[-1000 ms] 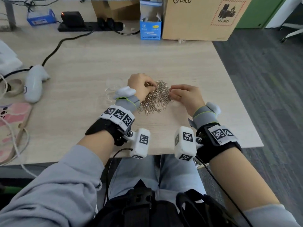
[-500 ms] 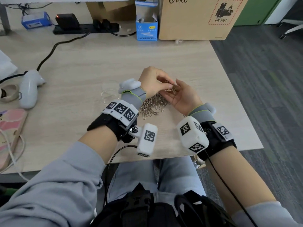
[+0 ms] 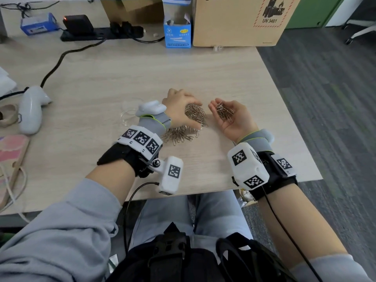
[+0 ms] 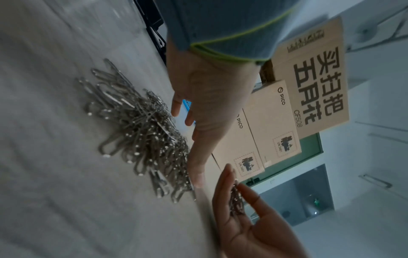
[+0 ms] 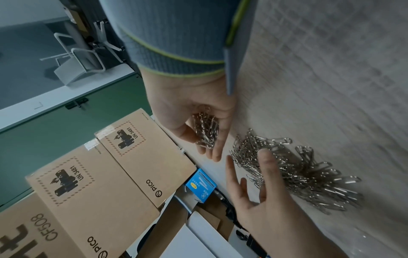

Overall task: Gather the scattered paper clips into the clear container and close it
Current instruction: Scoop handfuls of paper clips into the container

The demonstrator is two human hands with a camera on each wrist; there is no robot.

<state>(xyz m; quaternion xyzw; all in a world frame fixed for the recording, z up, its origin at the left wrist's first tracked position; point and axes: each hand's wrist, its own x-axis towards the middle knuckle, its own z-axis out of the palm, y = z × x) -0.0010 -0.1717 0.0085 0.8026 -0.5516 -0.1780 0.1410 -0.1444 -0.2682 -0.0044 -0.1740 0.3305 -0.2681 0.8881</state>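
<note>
Pale wood-grain worktop (image 3: 203, 74) beside grey carpet, with a cardboard box (image 3: 236, 23) and a small blue box (image 3: 177, 33) along the far edge. From the head view: left hand (image 3: 179, 110) lowered palm-down over the pile of paper clips (image 3: 184, 133), fingers loosely spread and touching its top, gripping nothing; right hand (image 3: 232, 117) just beside, turned palm-up and cupped round a small bunch of clips (image 3: 223, 111); clear container (image 3: 127, 116) on the worktop left of the left wrist, partly hidden by it, lid state impossible to tell. From the left wrist view: left hand (image 4: 207, 104) with straight fingers reaching down at the far edge of the pile (image 4: 141, 125), right hand (image 4: 253, 218) close by with the bunch (image 4: 237, 200) between curled fingers and thumb. From the right wrist view: right hand (image 5: 189, 113) holding the bunch (image 5: 206, 128) in its curled palm, left hand (image 5: 264, 192) with fingertips resting on the pile (image 5: 298, 172).
</note>
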